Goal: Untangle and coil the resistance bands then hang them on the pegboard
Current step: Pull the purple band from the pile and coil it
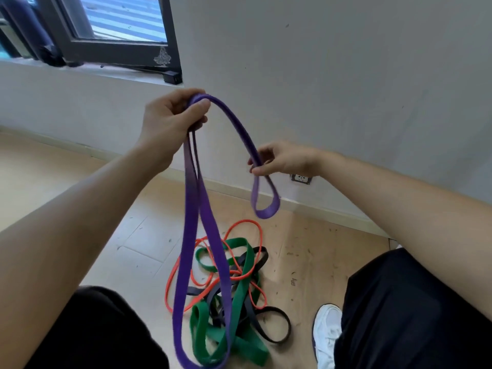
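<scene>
I hold the purple band (pixel 191 209) up near the wall. My left hand (pixel 170 121) grips its top fold and my right hand (pixel 285 159) pinches a small loop to the right. The orange band (pixel 168 288), green band (pixel 242 288) and black band (pixel 288 326) lie tangled on the floor (pixel 319 262) below.

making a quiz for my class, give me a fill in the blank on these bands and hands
The raised band that the left hand and right hand hold is ____.
On the floor, tangled with the orange band and black band, lies a wide band coloured ____.
The shoe beside them is ____.
The wall socket shows just under the ____ hand.
Missing words: purple; green; white; right.
</scene>
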`<state>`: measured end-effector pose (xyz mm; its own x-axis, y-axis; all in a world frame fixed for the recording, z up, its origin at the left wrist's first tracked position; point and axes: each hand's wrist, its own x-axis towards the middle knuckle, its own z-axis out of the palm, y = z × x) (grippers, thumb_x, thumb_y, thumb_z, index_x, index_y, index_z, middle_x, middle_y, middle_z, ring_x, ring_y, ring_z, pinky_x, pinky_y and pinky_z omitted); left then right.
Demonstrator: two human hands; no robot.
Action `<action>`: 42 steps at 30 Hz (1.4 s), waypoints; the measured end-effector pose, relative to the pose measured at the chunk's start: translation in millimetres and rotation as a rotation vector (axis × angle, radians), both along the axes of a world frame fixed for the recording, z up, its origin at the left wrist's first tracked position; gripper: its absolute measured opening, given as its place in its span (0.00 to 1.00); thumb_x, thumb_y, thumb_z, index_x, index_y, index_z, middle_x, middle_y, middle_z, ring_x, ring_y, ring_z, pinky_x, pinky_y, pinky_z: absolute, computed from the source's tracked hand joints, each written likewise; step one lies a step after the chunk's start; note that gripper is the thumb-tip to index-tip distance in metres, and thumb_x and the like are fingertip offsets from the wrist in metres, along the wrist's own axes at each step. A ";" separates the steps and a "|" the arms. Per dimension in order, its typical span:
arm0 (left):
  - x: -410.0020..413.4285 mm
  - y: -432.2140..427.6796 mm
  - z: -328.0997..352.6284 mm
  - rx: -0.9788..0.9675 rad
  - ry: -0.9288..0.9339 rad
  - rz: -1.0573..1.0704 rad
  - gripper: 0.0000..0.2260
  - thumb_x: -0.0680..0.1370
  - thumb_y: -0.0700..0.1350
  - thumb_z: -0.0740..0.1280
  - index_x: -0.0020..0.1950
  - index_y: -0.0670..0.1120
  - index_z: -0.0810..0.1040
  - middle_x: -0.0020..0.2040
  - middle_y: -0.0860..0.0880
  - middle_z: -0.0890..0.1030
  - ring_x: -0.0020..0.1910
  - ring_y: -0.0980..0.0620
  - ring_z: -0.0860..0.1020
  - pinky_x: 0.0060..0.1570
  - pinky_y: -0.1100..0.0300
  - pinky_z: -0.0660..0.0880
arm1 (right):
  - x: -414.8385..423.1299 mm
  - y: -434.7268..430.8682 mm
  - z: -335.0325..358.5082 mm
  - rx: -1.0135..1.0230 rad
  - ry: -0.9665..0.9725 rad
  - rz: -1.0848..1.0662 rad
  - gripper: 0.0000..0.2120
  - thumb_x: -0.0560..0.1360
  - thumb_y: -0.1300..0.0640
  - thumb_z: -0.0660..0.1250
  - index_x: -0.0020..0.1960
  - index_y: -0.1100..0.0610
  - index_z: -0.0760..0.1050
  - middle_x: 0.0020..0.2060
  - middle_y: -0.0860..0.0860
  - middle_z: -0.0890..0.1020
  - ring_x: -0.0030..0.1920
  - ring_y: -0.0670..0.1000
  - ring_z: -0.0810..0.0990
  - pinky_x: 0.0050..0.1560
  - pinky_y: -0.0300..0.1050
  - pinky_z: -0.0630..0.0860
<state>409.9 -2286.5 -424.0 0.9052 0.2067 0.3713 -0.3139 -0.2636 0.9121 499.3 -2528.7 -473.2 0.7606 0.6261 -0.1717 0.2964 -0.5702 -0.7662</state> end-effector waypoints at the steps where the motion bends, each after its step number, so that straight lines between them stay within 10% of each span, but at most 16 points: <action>1: -0.3 -2.7 0.4 0.011 -0.003 -0.020 0.14 0.80 0.43 0.71 0.65 0.43 0.80 0.52 0.45 0.84 0.48 0.50 0.84 0.55 0.56 0.82 | -4.7 9.1 1.2 0.037 0.014 0.011 0.18 0.76 0.56 0.74 0.64 0.57 0.78 0.58 0.53 0.83 0.60 0.51 0.82 0.66 0.50 0.76; 7: -1.8 -8.2 -7.0 0.155 0.005 -0.127 0.14 0.79 0.41 0.72 0.64 0.44 0.80 0.53 0.41 0.84 0.48 0.51 0.83 0.56 0.55 0.82 | -17.1 42.1 33.8 0.480 -0.050 -0.009 0.17 0.77 0.55 0.74 0.64 0.56 0.79 0.54 0.55 0.85 0.54 0.49 0.82 0.54 0.41 0.74; 18: -5.7 -5.3 -27.6 0.318 0.229 -0.225 0.12 0.76 0.43 0.75 0.59 0.48 0.79 0.49 0.44 0.85 0.49 0.48 0.85 0.52 0.58 0.80 | -16.7 32.1 54.7 0.523 -0.256 -0.005 0.08 0.78 0.60 0.71 0.56 0.53 0.80 0.47 0.51 0.83 0.49 0.48 0.81 0.57 0.46 0.79; 29: -2.0 -20.7 -40.2 0.228 0.378 -0.359 0.07 0.78 0.41 0.72 0.54 0.43 0.79 0.44 0.48 0.85 0.47 0.45 0.86 0.54 0.50 0.83 | 9.6 -8.8 82.2 0.881 -0.202 -0.446 0.05 0.82 0.58 0.65 0.52 0.53 0.79 0.41 0.44 0.82 0.44 0.45 0.82 0.49 0.43 0.74; 42: -0.9 -5.1 5.9 -0.299 0.035 -0.076 0.07 0.80 0.44 0.71 0.57 0.44 0.83 0.44 0.50 0.78 0.42 0.50 0.80 0.53 0.56 0.80 | 21.9 -38.9 25.4 0.453 0.021 -0.263 0.10 0.83 0.57 0.64 0.61 0.58 0.79 0.52 0.53 0.84 0.53 0.50 0.81 0.54 0.41 0.73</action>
